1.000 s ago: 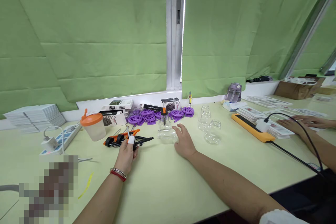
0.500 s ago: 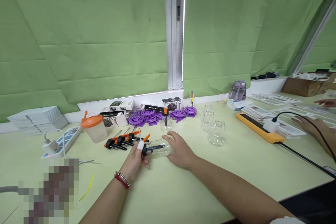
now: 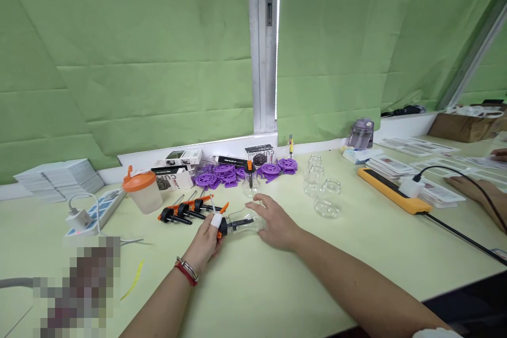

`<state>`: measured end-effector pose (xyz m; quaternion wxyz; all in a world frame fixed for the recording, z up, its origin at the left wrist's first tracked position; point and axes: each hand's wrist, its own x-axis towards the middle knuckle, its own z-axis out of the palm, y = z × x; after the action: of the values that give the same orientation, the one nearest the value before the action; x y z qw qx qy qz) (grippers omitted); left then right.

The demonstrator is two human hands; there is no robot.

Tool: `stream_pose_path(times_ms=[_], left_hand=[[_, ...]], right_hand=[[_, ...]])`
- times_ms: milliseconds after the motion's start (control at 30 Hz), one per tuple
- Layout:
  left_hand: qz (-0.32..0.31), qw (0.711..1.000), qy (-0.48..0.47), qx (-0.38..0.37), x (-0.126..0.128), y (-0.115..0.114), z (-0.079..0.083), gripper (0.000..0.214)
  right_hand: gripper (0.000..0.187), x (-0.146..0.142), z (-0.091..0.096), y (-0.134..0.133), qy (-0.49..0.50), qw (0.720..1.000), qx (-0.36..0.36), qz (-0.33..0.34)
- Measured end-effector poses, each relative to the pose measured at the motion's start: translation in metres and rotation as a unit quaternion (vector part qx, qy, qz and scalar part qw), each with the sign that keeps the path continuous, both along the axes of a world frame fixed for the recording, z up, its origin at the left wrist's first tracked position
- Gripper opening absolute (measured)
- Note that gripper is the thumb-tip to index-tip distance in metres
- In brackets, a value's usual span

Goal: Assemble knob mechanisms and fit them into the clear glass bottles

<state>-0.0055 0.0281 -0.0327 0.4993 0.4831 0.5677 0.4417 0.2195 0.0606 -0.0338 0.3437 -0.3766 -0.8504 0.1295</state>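
A clear glass bottle (image 3: 242,219) lies on its side on the pale green table (image 3: 253,285). My right hand (image 3: 275,222) wraps round its body. My left hand (image 3: 206,238), with a white cot on one finger, pinches a black and orange pump sprayer head (image 3: 222,225) whose tube reaches into the bottle's neck. More black and orange sprayer heads (image 3: 186,210) lie just left of it.
Empty glass bottles (image 3: 322,195) stand to the right, purple plastic parts (image 3: 237,173) and small boxes (image 3: 178,159) at the back. An orange-lidded cup (image 3: 140,190), a power strip (image 3: 97,210) and an orange bar (image 3: 390,190) lie around. Another person's hands (image 3: 473,187) work at the far right.
My left hand lifted a sprayer head from the pile and brought it right to the bottle's neck. My right hand laid the bottle on its side and holds it.
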Motion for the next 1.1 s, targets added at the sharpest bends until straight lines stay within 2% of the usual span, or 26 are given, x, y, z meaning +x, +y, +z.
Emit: stream_pose_path(times_ms=[233,400,467,567,700,800,867,1000,1100], left_hand=[[-0.006,1.000,-0.027,-0.010,-0.001,0.001,0.001,0.050],[-0.011,1.000,-0.021,-0.004,-0.002,0.001,0.000,0.051],[-0.020,1.000,-0.024,0.004,-0.002,0.001,0.000,0.050],[-0.021,0.999,-0.029,0.001,-0.001,0.000,0.000,0.050],[-0.016,0.999,-0.035,-0.005,0.002,-0.001,0.001,0.052],[-0.010,0.999,-0.046,-0.007,0.002,0.000,0.000,0.054],[0.001,0.999,-0.049,-0.009,0.000,0.002,-0.001,0.055],[0.018,0.998,-0.056,-0.011,-0.003,0.005,-0.003,0.056],[0.019,0.998,-0.063,-0.005,-0.003,0.006,-0.006,0.053]], right_hand=[[0.078,0.007,0.013,-0.010,0.074,0.989,-0.128,0.015],[0.083,0.015,0.010,-0.001,0.139,0.965,-0.216,0.052],[0.077,0.015,0.006,0.004,0.167,0.950,-0.254,0.074],[0.057,0.012,-0.002,0.010,0.221,0.922,-0.299,0.107],[0.046,0.007,-0.008,0.013,0.269,0.903,-0.323,0.090],[0.050,0.008,-0.008,0.014,0.280,0.892,-0.344,0.089],[0.053,0.012,-0.006,0.014,0.282,0.882,-0.360,0.117],[0.076,0.020,-0.002,0.013,0.280,0.853,-0.403,0.177],[0.071,0.020,-0.003,0.014,0.298,0.841,-0.421,0.164]])
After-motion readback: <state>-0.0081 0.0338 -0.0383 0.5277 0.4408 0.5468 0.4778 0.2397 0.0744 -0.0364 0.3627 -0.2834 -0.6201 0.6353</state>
